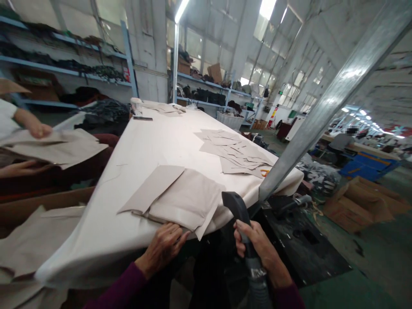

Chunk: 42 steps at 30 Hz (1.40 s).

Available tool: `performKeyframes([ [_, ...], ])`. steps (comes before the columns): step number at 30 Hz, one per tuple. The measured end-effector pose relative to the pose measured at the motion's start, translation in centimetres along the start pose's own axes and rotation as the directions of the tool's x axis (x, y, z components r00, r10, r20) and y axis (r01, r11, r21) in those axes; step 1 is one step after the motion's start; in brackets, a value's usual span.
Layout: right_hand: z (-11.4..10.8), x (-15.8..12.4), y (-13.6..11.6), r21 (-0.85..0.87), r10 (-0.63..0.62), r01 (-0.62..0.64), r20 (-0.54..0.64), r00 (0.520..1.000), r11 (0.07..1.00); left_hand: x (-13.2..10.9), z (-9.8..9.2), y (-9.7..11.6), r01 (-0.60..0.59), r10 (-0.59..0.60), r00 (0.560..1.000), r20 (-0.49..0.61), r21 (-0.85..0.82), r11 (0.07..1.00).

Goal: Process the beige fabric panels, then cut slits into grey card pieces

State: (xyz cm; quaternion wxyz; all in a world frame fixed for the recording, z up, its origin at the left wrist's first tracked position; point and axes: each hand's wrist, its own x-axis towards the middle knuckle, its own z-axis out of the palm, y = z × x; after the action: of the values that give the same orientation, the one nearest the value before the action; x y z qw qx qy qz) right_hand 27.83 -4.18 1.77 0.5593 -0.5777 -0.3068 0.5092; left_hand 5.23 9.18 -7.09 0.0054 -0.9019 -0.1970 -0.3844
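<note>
Potentially, the right hand [255, 242], gripping the nozzle [237, 204], could snag overhanging fabric [186, 198] if the left hand [165, 245], hold unclear from here, slips.

Blue metal shelves [129, 60] of dark cloth [109, 74] and flat beige fabric pieces [189, 197] mark a large textile workshop.

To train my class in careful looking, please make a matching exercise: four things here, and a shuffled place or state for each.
1. Left hand
2. Right hand
3. Metal post
4. Right-hand cardboard box

A. Slanting across the view
B. Open on the floor
C. Gripping the black nozzle
D. At the near edge of the beige pile

Pairs: 1-D, 2-C, 3-A, 4-B
</note>
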Motion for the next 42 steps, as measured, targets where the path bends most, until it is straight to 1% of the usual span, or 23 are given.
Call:
performKeyframes([
  [2,-0.9,-0.6,-0.4,-0.010,0.030,-0.030,-0.006,1.000,1.000,-0.1,-1.1,0.9,0.012,-0.012,1.000,0.007,0.001,1.000],
  [4,-1.2,-1.1,-0.4,-0.034,0.071,-0.071,-0.001,0.997,0.997,0.2,-2.5,1.3,0.045,-0.043,0.998,-0.048,0.035,0.998],
  [5,-1.2,-1.3,-0.3,-0.044,0.091,-0.090,0.005,0.996,0.995,0.6,-3.2,1.0,0.092,-0.085,0.993,-0.086,0.076,0.993],
  [7,-0.7,-1.7,0.0,-0.063,0.118,-0.115,0.033,0.993,0.991,1.9,-4.5,-0.7,0.249,-0.225,0.965,-0.133,0.203,0.947],
  [8,-0.3,-1.8,0.1,-0.070,0.127,-0.123,0.053,0.990,0.990,2.6,-5.1,-1.9,0.340,-0.315,0.940,-0.133,0.271,0.900],
  [10,0.5,-2.1,0.2,-0.104,0.144,-0.131,0.128,0.981,0.986,3.9,-5.9,-4.9,0.467,-0.472,0.879,-0.071,0.327,0.821],
  [11,0.9,-2.2,0.1,-0.125,0.147,-0.128,0.155,0.977,0.984,4.2,-6.1,-6.3,0.517,-0.537,0.843,-0.013,0.291,0.805],
  [13,1.8,-2.5,-0.1,-0.172,0.151,-0.119,0.185,0.971,0.978,4.2,-6.5,-8.6,0.584,-0.604,0.788,0.118,0.167,0.794],
  [15,2.7,-2.6,-0.4,-0.202,0.147,-0.100,0.231,0.962,0.974,3.6,-6.7,-9.7,0.615,-0.613,0.763,0.203,0.062,0.786],
  [18,4.7,-1.9,-0.6,-0.176,0.148,-0.086,0.383,0.912,0.981,2.3,-7.1,-9.7,0.628,-0.613,0.760,0.214,-0.002,0.778],
  [20,6.2,-0.9,-0.6,-0.143,0.143,-0.088,0.444,0.885,0.986,1.9,-7.5,-9.4,0.644,-0.624,0.754,0.203,-0.040,0.764],
  [22,7.9,0.2,-0.6,-0.144,0.151,-0.095,0.462,0.874,0.985,1.9,-7.8,-9.2,0.708,-0.675,0.706,0.212,-0.195,0.679],
  [23,8.7,0.7,-0.7,-0.150,0.159,-0.099,0.463,0.872,0.984,1.9,-7.9,-9.2,0.738,-0.705,0.669,0.236,-0.319,0.594],
  [25,10.1,1.6,-0.8,-0.151,0.165,-0.107,0.455,0.875,0.983,2.0,-8.0,-9.3,0.735,-0.734,0.606,0.307,-0.569,0.368],
  [26,10.7,2.0,-0.8,-0.150,0.165,-0.107,0.455,0.875,0.983,2.0,-8.1,-9.4,0.710,-0.733,0.588,0.343,-0.653,0.264],
  [28,11.9,2.8,-0.7,-0.162,0.163,-0.096,0.473,0.866,0.982,1.8,-8.1,-9.6,0.669,-0.731,0.563,0.386,-0.732,0.129],
  [30,12.9,3.8,-0.4,-0.181,0.163,-0.080,0.509,0.845,0.980,1.5,-8.1,-9.7,0.642,-0.745,0.522,0.416,-0.767,0.021],
  [32,13.9,4.9,-0.1,-0.166,0.155,-0.078,0.526,0.836,0.983,1.3,-8.1,-9.7,0.614,-0.733,0.515,0.444,-0.788,-0.046],
  [35,15.3,6.3,0.0,-0.135,0.137,-0.078,0.515,0.846,0.988,1.2,-8.1,-9.6,0.578,-0.698,0.546,0.464,-0.811,-0.087],
  [36,15.6,6.6,-0.2,-0.129,0.129,-0.073,0.508,0.852,0.989,1.2,-8.1,-9.6,0.564,-0.705,0.537,0.463,-0.819,-0.108],
  [39,15.8,6.4,-0.6,-0.143,0.135,-0.073,0.489,0.862,0.987,1.3,-7.9,-9.6,0.525,-0.747,0.480,0.460,-0.833,-0.176],
  [40,15.6,6.1,-0.7,-0.167,0.157,-0.085,0.484,0.861,0.982,1.3,-7.9,-9.7,0.518,-0.752,0.469,0.463,-0.834,-0.190],
  [42,15.2,5.2,-0.7,-0.214,0.202,-0.109,0.482,0.853,0.971,1.3,-7.9,-9.8,0.514,-0.744,0.468,0.477,-0.832,-0.210],
])
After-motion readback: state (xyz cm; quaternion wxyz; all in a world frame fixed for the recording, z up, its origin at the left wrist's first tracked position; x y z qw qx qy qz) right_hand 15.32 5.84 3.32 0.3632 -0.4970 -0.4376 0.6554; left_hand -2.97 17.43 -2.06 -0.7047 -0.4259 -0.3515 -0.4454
